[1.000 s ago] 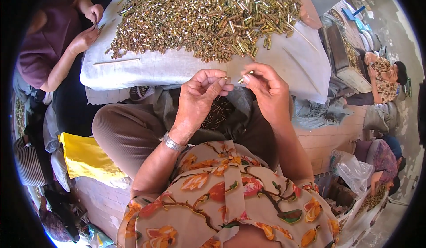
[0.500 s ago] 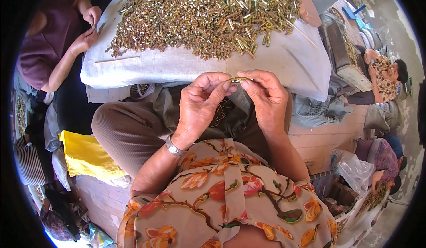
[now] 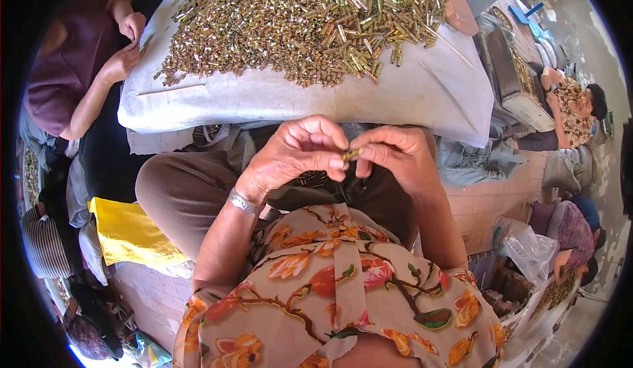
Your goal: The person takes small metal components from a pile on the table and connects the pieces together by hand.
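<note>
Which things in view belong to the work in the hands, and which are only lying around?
In the work, it appears:
small brass-coloured metal piece, between left hand and right hand
heap of similar pieces on the white sheet

Only lying around, it seems:
three thin sticks, untouched, their use unclear
yellow cloth or sack
clear plastic bag

One wide fisheye view, worn on the head and looking down
The camera is the left one of a side-by-side pair; it faces down and somewhat forward over the wearer's lap. The shirt fills the bottom edge, very near the lens; the left grip and right grip sit mid-picture, and the table reaches to the top edge. Toward the round dark rim, the floor and a distant seated person appear bent and tipped sideways.
</note>
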The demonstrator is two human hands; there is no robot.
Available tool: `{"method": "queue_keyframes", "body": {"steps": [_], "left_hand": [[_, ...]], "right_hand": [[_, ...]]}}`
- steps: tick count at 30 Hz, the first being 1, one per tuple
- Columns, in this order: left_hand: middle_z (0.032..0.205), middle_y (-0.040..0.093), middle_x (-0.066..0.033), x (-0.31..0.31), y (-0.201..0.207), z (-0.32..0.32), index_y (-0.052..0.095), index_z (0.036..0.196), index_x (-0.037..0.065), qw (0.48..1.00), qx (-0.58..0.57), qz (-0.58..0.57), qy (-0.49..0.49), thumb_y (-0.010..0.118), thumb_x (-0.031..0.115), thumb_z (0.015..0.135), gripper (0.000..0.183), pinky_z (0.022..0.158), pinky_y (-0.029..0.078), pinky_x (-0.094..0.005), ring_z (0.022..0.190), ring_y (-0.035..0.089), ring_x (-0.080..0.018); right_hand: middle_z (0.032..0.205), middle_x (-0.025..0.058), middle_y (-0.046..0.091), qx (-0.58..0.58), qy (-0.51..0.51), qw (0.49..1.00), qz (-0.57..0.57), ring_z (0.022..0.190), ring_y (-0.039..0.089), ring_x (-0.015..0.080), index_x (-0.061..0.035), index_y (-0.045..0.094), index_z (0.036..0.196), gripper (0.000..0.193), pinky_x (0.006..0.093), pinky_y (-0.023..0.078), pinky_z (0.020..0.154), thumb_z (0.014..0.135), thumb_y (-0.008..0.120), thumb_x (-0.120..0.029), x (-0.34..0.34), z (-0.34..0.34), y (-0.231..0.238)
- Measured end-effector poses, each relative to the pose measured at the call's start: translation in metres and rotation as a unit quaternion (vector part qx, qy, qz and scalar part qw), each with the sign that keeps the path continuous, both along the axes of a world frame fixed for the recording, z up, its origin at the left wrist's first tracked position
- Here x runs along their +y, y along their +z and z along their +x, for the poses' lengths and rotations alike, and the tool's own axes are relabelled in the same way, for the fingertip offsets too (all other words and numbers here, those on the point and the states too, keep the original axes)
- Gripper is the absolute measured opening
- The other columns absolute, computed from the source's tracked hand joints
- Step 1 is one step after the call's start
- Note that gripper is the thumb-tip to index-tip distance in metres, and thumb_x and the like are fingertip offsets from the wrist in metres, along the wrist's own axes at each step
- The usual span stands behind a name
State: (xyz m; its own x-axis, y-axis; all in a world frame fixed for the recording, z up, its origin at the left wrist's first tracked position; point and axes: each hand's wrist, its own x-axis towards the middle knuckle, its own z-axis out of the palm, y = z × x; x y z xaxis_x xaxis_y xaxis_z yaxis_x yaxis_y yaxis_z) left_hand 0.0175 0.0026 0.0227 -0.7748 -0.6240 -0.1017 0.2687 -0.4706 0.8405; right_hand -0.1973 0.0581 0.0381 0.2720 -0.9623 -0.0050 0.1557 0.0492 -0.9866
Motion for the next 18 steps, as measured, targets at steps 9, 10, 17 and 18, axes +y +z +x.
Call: {"method": "queue_keyframes", "body": {"steps": [9,10,17,18], "left_hand": [[0.083,0.067,-0.0077,0.004,-0.028,-0.010,0.062,0.096,0.001,0.995,0.039,0.062,0.063,0.068,0.006,0.084,0.014,0.069,0.057,-0.0268,0.072,0.067,-0.0142],[0.083,0.067,-0.0077,0.005,-0.031,-0.014,0.062,0.096,0.001,0.995,0.038,0.063,0.064,0.068,0.006,0.084,0.014,0.069,0.057,-0.0268,0.072,0.067,-0.0142],[0.088,0.068,-0.0095,0.007,-0.043,-0.020,0.062,0.095,-0.001,0.990,0.009,0.022,0.139,0.066,0.008,0.087,0.013,0.070,0.057,-0.0269,0.075,0.067,-0.0143],[0.088,0.068,-0.0094,0.007,-0.042,-0.022,0.062,0.095,-0.001,0.987,-0.001,0.016,0.161,0.066,0.008,0.087,0.013,0.071,0.056,-0.0265,0.076,0.067,-0.0138]], "right_hand": [[0.080,0.0089,0.067,-0.006,-0.056,0.997,0.049,0.064,0.063,0.0128,0.0057,0.065,0.100,0.016,0.0250,0.053,0.059,0.092,0.058,-0.006,0.006,0.012,-0.016],[0.080,0.0084,0.067,0.018,-0.101,0.995,0.020,0.064,0.062,0.0120,0.0057,0.064,0.101,0.016,0.0244,0.052,0.059,0.092,0.058,-0.006,0.005,0.015,-0.019],[0.079,0.0066,0.065,0.043,-0.148,0.988,0.005,0.062,0.060,0.0102,0.0051,0.064,0.100,0.016,0.0228,0.050,0.057,0.092,0.058,-0.007,0.003,0.018,-0.024],[0.079,0.0066,0.065,0.043,-0.149,0.988,0.007,0.062,0.060,0.0102,0.0051,0.064,0.100,0.016,0.0228,0.050,0.057,0.092,0.058,-0.007,0.003,0.020,-0.024]]}}
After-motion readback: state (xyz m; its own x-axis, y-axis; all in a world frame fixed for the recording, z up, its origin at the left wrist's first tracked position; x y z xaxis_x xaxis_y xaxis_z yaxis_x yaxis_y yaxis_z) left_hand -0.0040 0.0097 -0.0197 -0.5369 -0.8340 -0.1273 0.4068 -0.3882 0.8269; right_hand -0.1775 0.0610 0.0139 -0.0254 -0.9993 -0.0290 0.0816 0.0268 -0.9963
